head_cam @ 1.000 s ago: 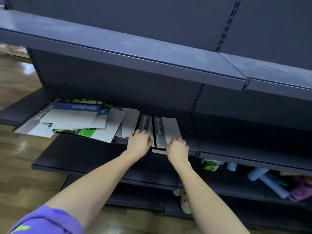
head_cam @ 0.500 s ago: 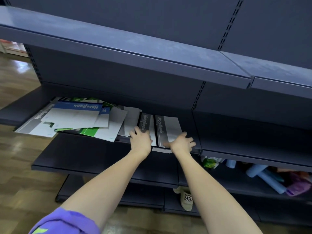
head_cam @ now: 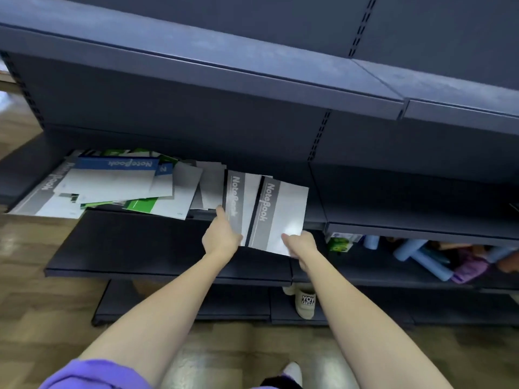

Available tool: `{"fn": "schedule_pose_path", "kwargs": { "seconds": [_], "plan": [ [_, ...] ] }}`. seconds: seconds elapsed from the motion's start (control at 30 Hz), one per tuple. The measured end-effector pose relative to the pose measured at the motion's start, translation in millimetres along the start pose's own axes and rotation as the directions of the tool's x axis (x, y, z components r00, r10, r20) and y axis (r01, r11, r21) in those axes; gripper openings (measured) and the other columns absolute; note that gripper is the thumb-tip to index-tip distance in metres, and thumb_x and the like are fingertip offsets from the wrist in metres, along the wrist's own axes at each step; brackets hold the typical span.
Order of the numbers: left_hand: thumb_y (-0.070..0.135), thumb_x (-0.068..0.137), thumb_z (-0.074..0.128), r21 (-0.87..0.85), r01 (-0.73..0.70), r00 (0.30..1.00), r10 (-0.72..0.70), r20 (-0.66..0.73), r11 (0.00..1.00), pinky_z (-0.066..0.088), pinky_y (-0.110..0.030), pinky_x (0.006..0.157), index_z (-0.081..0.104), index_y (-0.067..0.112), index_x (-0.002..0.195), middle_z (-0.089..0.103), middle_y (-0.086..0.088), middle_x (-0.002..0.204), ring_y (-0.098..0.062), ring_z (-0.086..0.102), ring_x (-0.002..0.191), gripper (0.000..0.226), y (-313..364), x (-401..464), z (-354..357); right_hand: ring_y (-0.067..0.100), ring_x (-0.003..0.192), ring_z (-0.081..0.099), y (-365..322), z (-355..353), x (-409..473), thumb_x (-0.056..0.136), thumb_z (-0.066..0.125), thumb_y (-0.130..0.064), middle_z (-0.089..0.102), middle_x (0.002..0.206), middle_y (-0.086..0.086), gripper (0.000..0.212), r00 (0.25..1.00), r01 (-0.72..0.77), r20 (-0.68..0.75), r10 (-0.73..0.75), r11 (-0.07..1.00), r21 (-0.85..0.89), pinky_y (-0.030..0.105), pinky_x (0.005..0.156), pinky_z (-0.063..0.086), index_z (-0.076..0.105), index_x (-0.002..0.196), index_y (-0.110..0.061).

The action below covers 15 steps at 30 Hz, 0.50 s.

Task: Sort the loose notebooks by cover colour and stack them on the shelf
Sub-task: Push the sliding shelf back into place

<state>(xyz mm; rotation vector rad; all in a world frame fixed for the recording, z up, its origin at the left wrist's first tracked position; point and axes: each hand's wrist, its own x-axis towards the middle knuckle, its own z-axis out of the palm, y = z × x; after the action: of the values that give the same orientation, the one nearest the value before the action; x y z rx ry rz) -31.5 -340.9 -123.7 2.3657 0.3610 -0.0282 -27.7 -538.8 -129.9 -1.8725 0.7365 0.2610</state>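
The left hand (head_cam: 222, 238) grips the near edge of a grey notebook (head_cam: 238, 203), fingers tucked under it and the forefinger stretched along its left side. The right hand (head_cam: 302, 244) pinches the near right corner of a second grey notebook (head_cam: 280, 217), thumb on the cover and fingers beneath. This second one lies over the right part of the first, tilted, and both stick out past the front edge of the shelf (head_cam: 317, 203), their spines pointing away and to the left.

Just left of them a few plain grey sheets or covers (head_cam: 210, 186) overlap. Further left sits a loose heap (head_cam: 112, 186): a blue-banded notebook (head_cam: 118, 175) on top, green covers (head_cam: 143, 204) poking out beneath it, and another grey one (head_cam: 47, 195) at the far left, hanging over the shelf edge.

Above runs a bare upper shelf (head_cam: 224, 60). Below the notebooks is a wider lower shelf (head_cam: 126, 245); to the right on that level lie pale blue rolls (head_cam: 421, 259), a small green box (head_cam: 338, 242) and something purple (head_cam: 469, 268). A slipper (head_cam: 306, 303) shows between the forearms near the floor (head_cam: 42, 318), and a purple sleeve (head_cam: 92, 374) at the bottom left.
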Motion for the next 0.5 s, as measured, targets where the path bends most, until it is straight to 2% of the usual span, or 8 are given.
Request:
{"fn": "schedule_pose_path", "kwargs": {
  "seconds": [0.07, 0.1, 0.17, 0.2, 0.27, 0.37, 0.43, 0.5],
  "plan": [
    [0.008, 0.086, 0.069, -0.07, -0.066, 0.998, 0.065, -0.018, 0.995, 0.046, -0.034, 0.055, 0.029, 0.016, 0.138, 0.06, -0.003, 0.088, -0.021, 0.06, 0.073, 0.066, -13, -10, 8, 0.016, 0.071, 0.054, 16, -1, -5, 0.094, 0.054, -0.019, 0.065, 0.1, 0.001, 0.032, 0.999, 0.027, 0.017, -0.027, 0.999, 0.041, 0.024, 0.057, 0.043, 0.057, 0.124, -0.01],
    [0.005, 0.087, 0.063, -0.128, -0.093, 0.996, 0.093, -0.007, 0.987, 0.049, -0.036, 0.057, 0.032, 0.019, 0.133, 0.06, -0.002, 0.088, -0.021, 0.061, 0.073, 0.057, -19, -16, 14, 0.016, 0.073, 0.057, 26, -1, -5, 0.095, 0.05, -0.017, 0.067, 0.102, 0.0, 0.029, 0.999, 0.036, 0.014, -0.037, 0.998, 0.054, 0.025, 0.059, 0.047, 0.06, 0.122, -0.013],
    [0.002, 0.09, 0.053, -0.243, -0.112, 0.99, 0.13, 0.062, 0.964, 0.054, -0.04, 0.061, 0.037, 0.024, 0.12, 0.06, -0.003, 0.094, -0.024, 0.063, 0.081, 0.04, -33, -27, 28, 0.02, 0.092, 0.064, 49, -3, -7, 0.096, 0.047, -0.013, 0.069, 0.112, 0.001, 0.03, 0.999, 0.031, 0.011, -0.032, 0.998, 0.053, 0.033, 0.082, 0.056, 0.061, 0.123, -0.016],
    [0.003, 0.092, 0.048, -0.285, -0.099, 0.984, 0.136, 0.112, 0.953, 0.056, -0.043, 0.062, 0.036, 0.026, 0.116, 0.061, -0.004, 0.096, -0.026, 0.063, 0.083, 0.035, -38, -35, 35, 0.022, 0.1, 0.064, 62, -4, -7, 0.097, 0.046, -0.011, 0.068, 0.117, 0.002, 0.031, 1.0, 0.023, 0.004, -0.023, 0.999, 0.044, 0.036, 0.092, 0.054, 0.061, 0.124, -0.015],
    [0.003, 0.095, 0.043, -0.341, 0.002, 0.969, 0.082, 0.232, 0.94, 0.06, -0.05, 0.066, 0.035, 0.027, 0.123, 0.062, -0.008, 0.102, -0.031, 0.064, 0.087, 0.037, -45, -50, 47, 0.023, 0.108, 0.059, 89, -5, -10, 0.098, 0.045, -0.01, 0.064, 0.127, 0.008, 0.033, 1.0, 0.016, -0.01, -0.016, 1.0, 0.018, 0.034, 0.096, 0.048, 0.057, 0.129, -0.01],
    [-0.002, 0.098, 0.043, -0.463, 0.303, 0.899, -0.088, 0.429, 0.833, 0.062, -0.044, 0.072, 0.03, 0.032, 0.149, 0.057, 0.002, 0.124, -0.03, 0.062, 0.103, 0.063, -44, -69, 62, 0.028, 0.116, 0.056, 124, -10, -22, 0.1, 0.041, -0.006, 0.058, 0.135, 0.01, 0.037, 0.999, 0.016, -0.042, -0.013, 0.997, 0.071, 0.03, 0.095, 0.042, 0.049, 0.136, -0.007],
    [-0.006, 0.097, 0.043, -0.498, 0.374, 0.862, -0.096, 0.498, 0.783, 0.062, -0.046, 0.068, 0.043, 0.031, 0.138, 0.058, 0.002, 0.128, -0.029, 0.063, 0.104, 0.055, -36, -84, 73, 0.026, 0.117, 0.055, 141, -19, -31, 0.099, 0.039, -0.001, 0.058, 0.133, 0.006, 0.04, 0.998, -0.007, -0.061, 0.015, 0.992, 0.126, 0.029, 0.096, 0.041, 0.049, 0.138, -0.008],
    [-0.006, 0.097, 0.04, -0.481, 0.376, 0.851, -0.089, 0.517, 0.792, 0.062, -0.049, 0.067, 0.049, 0.031, 0.121, 0.062, 0.003, 0.117, -0.027, 0.065, 0.098, 0.045, -25, -103, 86, 0.024, 0.109, 0.056, 162, -33, -38, 0.098, 0.04, -0.001, 0.061, 0.13, 0.007, 0.037, 0.995, -0.037, -0.089, 0.051, 0.987, 0.155, 0.028, 0.088, 0.044, 0.054, 0.132, -0.009]
  ]
}}
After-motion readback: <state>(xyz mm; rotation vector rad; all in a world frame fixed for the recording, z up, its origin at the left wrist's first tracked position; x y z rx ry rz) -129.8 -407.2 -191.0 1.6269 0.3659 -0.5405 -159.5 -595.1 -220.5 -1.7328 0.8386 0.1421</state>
